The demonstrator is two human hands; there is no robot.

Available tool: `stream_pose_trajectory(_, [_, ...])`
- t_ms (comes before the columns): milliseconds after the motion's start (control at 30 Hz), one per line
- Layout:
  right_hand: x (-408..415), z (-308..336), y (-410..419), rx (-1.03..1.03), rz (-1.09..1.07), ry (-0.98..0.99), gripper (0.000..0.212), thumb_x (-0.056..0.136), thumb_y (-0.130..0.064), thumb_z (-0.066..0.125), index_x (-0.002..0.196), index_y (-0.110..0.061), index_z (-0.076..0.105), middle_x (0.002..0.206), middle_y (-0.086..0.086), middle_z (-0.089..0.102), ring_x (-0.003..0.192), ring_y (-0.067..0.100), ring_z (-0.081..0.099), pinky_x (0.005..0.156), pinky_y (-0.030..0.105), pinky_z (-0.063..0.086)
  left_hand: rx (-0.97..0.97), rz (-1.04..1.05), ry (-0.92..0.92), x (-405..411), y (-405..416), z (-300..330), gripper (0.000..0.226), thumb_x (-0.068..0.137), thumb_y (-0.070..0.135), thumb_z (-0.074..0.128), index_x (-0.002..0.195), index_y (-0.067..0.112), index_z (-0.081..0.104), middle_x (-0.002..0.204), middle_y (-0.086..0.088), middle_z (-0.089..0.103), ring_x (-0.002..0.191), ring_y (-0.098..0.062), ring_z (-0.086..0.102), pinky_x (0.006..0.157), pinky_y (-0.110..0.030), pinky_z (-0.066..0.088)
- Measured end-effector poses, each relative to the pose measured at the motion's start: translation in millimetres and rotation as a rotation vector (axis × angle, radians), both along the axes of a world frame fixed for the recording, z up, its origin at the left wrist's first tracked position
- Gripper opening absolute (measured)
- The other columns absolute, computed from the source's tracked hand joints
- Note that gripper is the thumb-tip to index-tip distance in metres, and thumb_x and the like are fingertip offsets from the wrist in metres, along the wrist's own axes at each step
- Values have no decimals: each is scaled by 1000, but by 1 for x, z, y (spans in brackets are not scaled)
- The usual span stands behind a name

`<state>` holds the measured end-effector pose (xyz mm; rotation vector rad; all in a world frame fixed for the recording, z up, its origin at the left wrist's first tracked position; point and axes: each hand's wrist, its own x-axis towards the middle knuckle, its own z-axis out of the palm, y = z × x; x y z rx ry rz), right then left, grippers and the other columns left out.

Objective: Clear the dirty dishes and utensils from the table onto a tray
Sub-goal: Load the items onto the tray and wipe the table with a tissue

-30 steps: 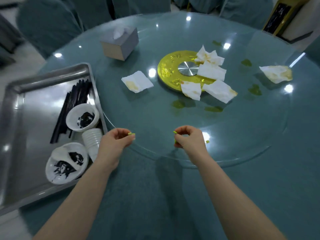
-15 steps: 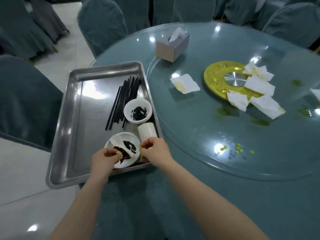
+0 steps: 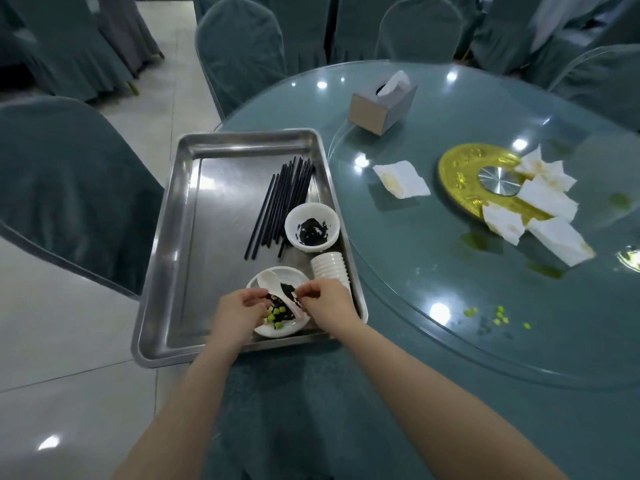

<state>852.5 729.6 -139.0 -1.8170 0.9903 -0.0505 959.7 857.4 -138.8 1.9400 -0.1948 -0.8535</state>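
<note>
Green food bits (image 3: 276, 314) lie on the plate (image 3: 277, 330) in the tray (image 3: 180, 244), directly beneath both hands; left hand (image 3: 235, 315) and right hand (image 3: 329, 304) hover with fingers curled, apparently empty.

Both hands (image 3: 239, 313) over the plate (image 3: 277, 329) — green bits (image 3: 275, 313) on it.

tray (image 3: 173, 258): steel, rectangular, on the table's left edge, overhanging the floor
chopsticks (image 3: 281, 206): black bundle lying flat, fanned at the tray's far right
bowl (image 3: 311, 227): white, upright, black residue inside, beside the chopsticks
cups (image 3: 329, 268): white stack lying on its side near the bowl
plate (image 3: 277, 329): white, near end, holding black residue, green cubes and a white spoon (image 3: 273, 284)
</note>
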Motion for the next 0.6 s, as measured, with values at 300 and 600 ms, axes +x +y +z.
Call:
stream_pose_trajectory(300, [-118, 8, -58, -192, -213, -4, 20, 83, -9, 62, 93, -22, 74, 83, -9, 71, 77, 5, 65, 76, 15, 48, -33, -152, -12, -40, -27, 10, 21, 90, 0, 54, 103, 12, 65, 90, -3, 72, 74, -13, 64, 63, -20, 50])
stream_pose_trajectory(600, [-273, -15, -134, -384, -535, 269, 32, 85, -8, 62, 116, -14, 64, 116, 9, 62, 98, 25, 58, 84, 30, 42, 11, -347, -82, -99, -70, 18, 20, 88, 3, 60, 101, 17, 67, 90, 0, 73, 80, -17, 67, 75, -32, 58])
